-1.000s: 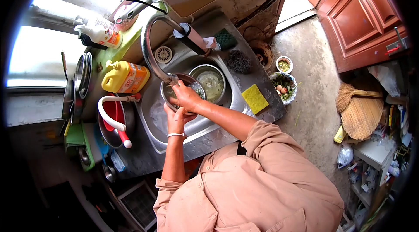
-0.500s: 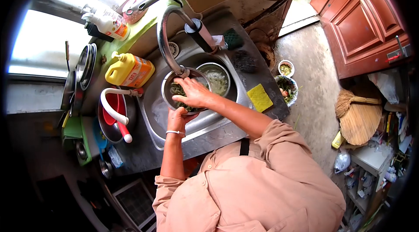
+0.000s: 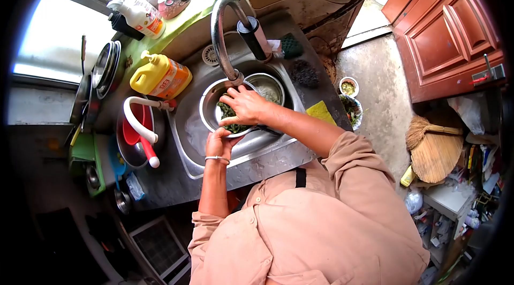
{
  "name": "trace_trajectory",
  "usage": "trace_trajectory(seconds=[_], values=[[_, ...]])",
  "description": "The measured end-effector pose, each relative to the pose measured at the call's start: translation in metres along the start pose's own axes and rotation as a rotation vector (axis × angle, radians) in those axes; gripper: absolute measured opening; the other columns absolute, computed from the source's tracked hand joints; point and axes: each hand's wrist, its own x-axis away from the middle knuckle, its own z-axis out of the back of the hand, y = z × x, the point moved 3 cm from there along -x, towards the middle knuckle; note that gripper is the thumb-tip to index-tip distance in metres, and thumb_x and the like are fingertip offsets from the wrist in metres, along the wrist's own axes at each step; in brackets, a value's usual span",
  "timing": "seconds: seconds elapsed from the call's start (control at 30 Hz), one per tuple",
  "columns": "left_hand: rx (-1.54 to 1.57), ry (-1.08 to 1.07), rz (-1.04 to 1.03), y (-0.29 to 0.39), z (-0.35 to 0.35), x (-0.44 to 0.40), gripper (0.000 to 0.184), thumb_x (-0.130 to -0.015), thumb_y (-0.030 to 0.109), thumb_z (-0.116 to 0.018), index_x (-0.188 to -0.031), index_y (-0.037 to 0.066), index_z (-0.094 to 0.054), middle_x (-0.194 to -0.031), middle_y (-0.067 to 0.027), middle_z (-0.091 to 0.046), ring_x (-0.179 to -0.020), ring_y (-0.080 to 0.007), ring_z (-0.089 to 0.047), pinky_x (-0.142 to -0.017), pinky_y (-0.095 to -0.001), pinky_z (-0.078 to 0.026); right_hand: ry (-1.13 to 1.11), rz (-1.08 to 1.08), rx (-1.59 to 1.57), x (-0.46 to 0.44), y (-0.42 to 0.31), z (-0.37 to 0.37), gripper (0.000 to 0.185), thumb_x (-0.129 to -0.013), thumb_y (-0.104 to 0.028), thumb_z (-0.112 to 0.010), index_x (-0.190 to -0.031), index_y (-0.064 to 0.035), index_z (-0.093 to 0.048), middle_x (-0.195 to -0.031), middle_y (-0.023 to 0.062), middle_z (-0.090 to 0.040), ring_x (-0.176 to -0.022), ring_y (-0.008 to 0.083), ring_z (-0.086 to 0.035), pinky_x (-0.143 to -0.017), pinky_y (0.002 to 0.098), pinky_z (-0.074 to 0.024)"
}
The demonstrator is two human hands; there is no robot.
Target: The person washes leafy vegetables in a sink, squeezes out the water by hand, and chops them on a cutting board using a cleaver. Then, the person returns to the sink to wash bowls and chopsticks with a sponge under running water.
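A round metal bowl with dark green leaves in it is held over the sink, beneath the curved faucet. My left hand grips the bowl's near rim, its fingers partly hidden under the bowl. Over the leaves lies my right hand, fingers spread and touching them at the tips. A second metal bowl holding cloudy water stands in the sink just behind and to the right, partly covered by the first.
Left of the sink are a yellow bottle and a dark pot with a red scoop. A yellow scouring pad and a black scrubber lie on the right counter. Two food containers stand on the floor beyond.
The held bowl has shifted slightly right and now sits partly over the second bowl. My right hand's fingers have spread over the leaves, and the view has shifted a little.
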Motion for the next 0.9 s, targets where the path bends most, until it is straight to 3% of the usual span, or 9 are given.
trace_trajectory(seconds=[0.07, 0.17, 0.33, 0.43, 0.63, 0.67, 0.7, 0.77, 0.9], values=[[0.001, -0.002, -0.022, 0.001, 0.000, -0.002, 0.023, -0.071, -0.003, -0.046, -0.093, -0.009, -0.053, -0.090, -0.0179, -0.060, -0.084, -0.0326, -0.064, -0.076, -0.0514, -0.056, -0.034, -0.135, -0.061, 0.005, -0.003, -0.006, 0.078, -0.071, -0.065, -0.058, -0.129, -0.0139, -0.042, -0.118, 0.0234, -0.045, -0.101, 0.0411, -0.053, -0.086, 0.0473, -0.0444], [-0.024, -0.029, -0.017, -0.002, 0.006, -0.009, 0.014, -0.071, -0.003, -0.047, -0.082, -0.008, -0.054, -0.087, -0.0176, -0.060, -0.081, -0.0320, -0.063, -0.074, -0.0522, -0.057, -0.026, -0.245, -0.171, 0.011, -0.007, -0.020, 0.080, -0.070, -0.063, -0.059, -0.131, -0.0153, -0.039, -0.119, 0.0256, -0.043, -0.096, 0.0442, -0.055, -0.083, 0.0491, -0.0457], [-0.138, 0.043, -0.007, 0.004, -0.001, -0.006, 0.008, -0.073, 0.002, -0.049, -0.072, -0.001, -0.056, -0.077, -0.0123, -0.060, -0.075, -0.0268, -0.062, -0.074, -0.0499, -0.056, -0.096, -0.342, -0.401, 0.009, -0.008, -0.039, 0.076, -0.068, -0.059, -0.062, -0.131, -0.0264, -0.037, -0.122, 0.0277, -0.038, -0.093, 0.0510, -0.055, -0.084, 0.0492, -0.0468], [-0.161, 0.045, -0.011, 0.012, -0.015, -0.004, 0.006, -0.073, 0.001, -0.049, -0.070, -0.001, -0.054, -0.080, -0.0122, -0.059, -0.075, -0.0269, -0.061, -0.074, -0.0494, -0.057, -0.021, -0.328, -0.545, 0.002, -0.007, -0.043, 0.075, -0.066, -0.053, -0.067, -0.129, -0.0245, -0.040, -0.121, 0.0299, -0.038, -0.091, 0.0506, -0.056, -0.083, 0.0482, -0.0473], [-0.348, 0.046, -0.095, 0.025, -0.028, -0.008, 0.016, -0.072, -0.002, -0.047, -0.087, -0.005, -0.051, -0.082, -0.0125, -0.057, -0.081, -0.0270, -0.062, -0.075, -0.0456, -0.057, 0.327, -0.279, -0.751, -0.011, -0.005, -0.052, 0.064, -0.064, -0.033, -0.073, -0.121, -0.0231, -0.047, -0.118, 0.0249, -0.037, -0.102, 0.0472, -0.051, -0.087, 0.0467, -0.0458], [-0.398, 0.020, -0.091, 0.026, -0.026, -0.010, 0.035, -0.070, -0.002, -0.047, -0.105, -0.005, -0.043, -0.093, -0.0153, -0.054, -0.084, -0.0281, -0.061, -0.074, -0.0464, -0.057, 0.359, -0.271, -0.763, -0.010, -0.006, -0.052, 0.060, -0.066, -0.033, -0.073, -0.120, -0.0223, -0.048, -0.117, 0.0245, -0.038, -0.101, 0.0468, -0.052, -0.086, 0.0464, -0.0455], [-0.407, 0.015, -0.088, 0.028, -0.035, -0.008, 0.035, -0.070, -0.002, -0.047, -0.105, -0.005, -0.043, -0.093, -0.0153, -0.054, -0.084, -0.0281, -0.061, -0.074, -0.0464, -0.057, 0.393, -0.263, -0.775, -0.011, -0.006, -0.052, 0.057, -0.068, -0.033, -0.073, -0.119, -0.0216, -0.049, -0.115, 0.0240, -0.039, -0.100, 0.0465, -0.052, -0.086, 0.0461, -0.0453], [-0.552, 0.092, -0.169, 0.036, -0.052, 0.004, 0.057, -0.069, -0.002, -0.046, -0.123, 0.003, -0.028, -0.108, -0.0183, -0.047, -0.087, -0.0303, -0.060, -0.072, -0.0467, -0.057, 0.430, -0.275, -0.806, -0.010, -0.006, -0.047, 0.053, -0.071, -0.033, -0.072, -0.118, -0.0201, -0.050, -0.112, 0.0235, -0.040, -0.099, 0.0457, -0.052, -0.085, 0.0460, -0.0449], [-0.682, 0.002, -0.292, 0.033, -0.042, -0.017, 0.076, -0.068, -0.002, -0.045, -0.135, 0.012, -0.013, -0.116, -0.0176, -0.040, -0.089, -0.0316, -0.059, -0.066, -0.0434, -0.058, 0.509, -0.317, -0.899, -0.013, -0.003, -0.049, 0.043, -0.078, -0.031, -0.068, -0.115, -0.0155, -0.050, -0.105, 0.0225, -0.043, -0.095, 0.0436, -0.053, -0.082, 0.0458, -0.0440]])
